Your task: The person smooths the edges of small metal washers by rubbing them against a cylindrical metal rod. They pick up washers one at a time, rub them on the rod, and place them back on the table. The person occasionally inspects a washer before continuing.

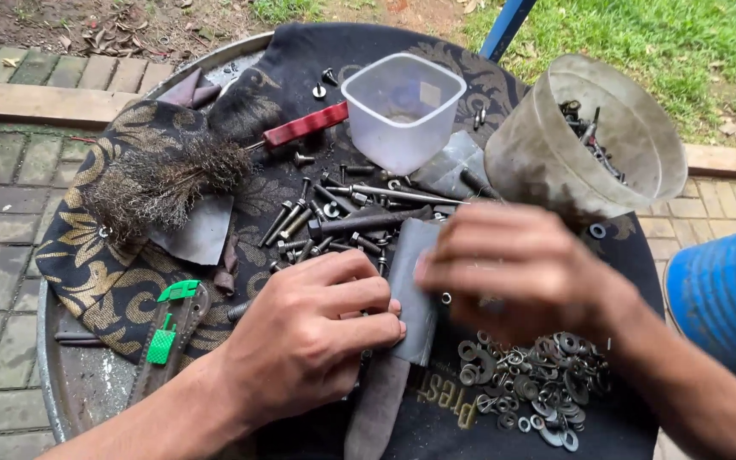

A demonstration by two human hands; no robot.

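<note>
Grey sandpaper strip [415, 290] lies between my hands — my left hand [317, 332] curls its fingers onto its edge; my right hand [521, 268], blurred, hovers over it, grip unclear. Washers [530, 383] lie below my right hand, bolts [317, 226] above my left.

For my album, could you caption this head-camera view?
Two hands, left hand and right hand, work over a dark sanding sheet amid bolts and washers.

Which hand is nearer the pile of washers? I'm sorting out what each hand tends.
Right. The right hand hovers just above the pile of washers, blurred. The left hand lies off to the pile's left, on the dark cloth.
</note>
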